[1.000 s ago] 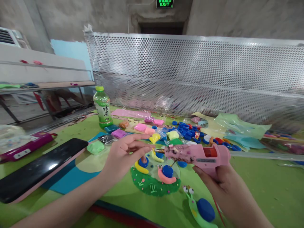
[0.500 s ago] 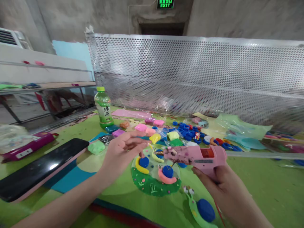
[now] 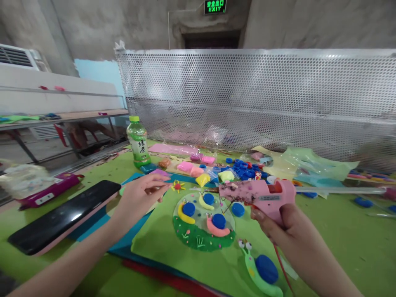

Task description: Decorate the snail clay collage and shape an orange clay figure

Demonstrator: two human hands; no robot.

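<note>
My left hand pinches the edge of a small clay sun with a red middle and yellow rays. My right hand grips a stained pink hot glue gun, its nozzle aimed left. A clear glue stick juts out of its back. Below the nozzle lies a round clay picture on green sheets. On it sit a yellow snail, a pink snail and a pale yellow snail, each with a blue cap shell. A larger green snail rests near the right wrist.
A black-topped pink case and a purple pack lie left. A green tea bottle stands behind. Bagged clay and blue caps are strewn before a perforated metal screen. A loose blue cap lies beside the picture.
My left hand has drawn left, away from the nozzle, and the clay sun at its fingertips now shows. The glue gun has shifted slightly right, still in my right hand.
</note>
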